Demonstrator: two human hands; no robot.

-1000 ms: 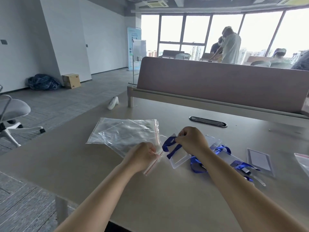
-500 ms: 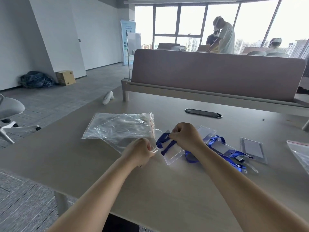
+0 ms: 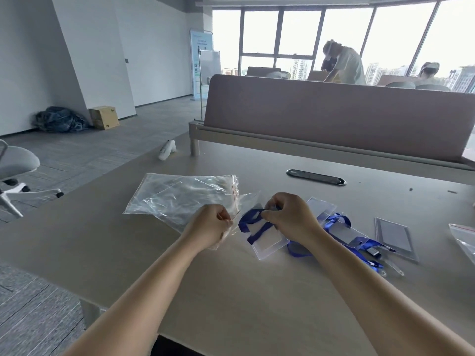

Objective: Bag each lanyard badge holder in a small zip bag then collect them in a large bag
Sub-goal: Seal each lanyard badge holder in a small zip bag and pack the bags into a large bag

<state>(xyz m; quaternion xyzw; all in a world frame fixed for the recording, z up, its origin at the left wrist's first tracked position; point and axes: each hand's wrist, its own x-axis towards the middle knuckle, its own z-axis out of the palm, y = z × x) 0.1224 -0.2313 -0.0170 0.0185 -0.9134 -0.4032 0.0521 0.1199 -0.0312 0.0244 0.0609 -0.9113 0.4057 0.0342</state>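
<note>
My left hand (image 3: 210, 227) pinches the red-zip mouth of a small clear zip bag (image 3: 245, 201) that lies partly over a large clear bag (image 3: 180, 199). My right hand (image 3: 288, 215) grips the blue lanyard (image 3: 250, 222) of a clear badge holder (image 3: 270, 246) right beside that mouth. The holder's lower end rests on the table (image 3: 231, 291). More clear holders with blue lanyards (image 3: 341, 227) lie in a loose pile just right of my right hand. A single badge holder (image 3: 395, 236) lies flat farther right.
Another zip bag (image 3: 465, 240) pokes in at the right edge. A dark cable grommet (image 3: 316, 177) sits in the table behind the pile, below the desk partition (image 3: 334, 111). A white handheld device (image 3: 167, 149) lies at the far left corner. People stand by the windows.
The two hands have drawn closer together. My right hand has brought the lanyard and holder up to the small bag's mouth, which my left hand keeps pinched.
</note>
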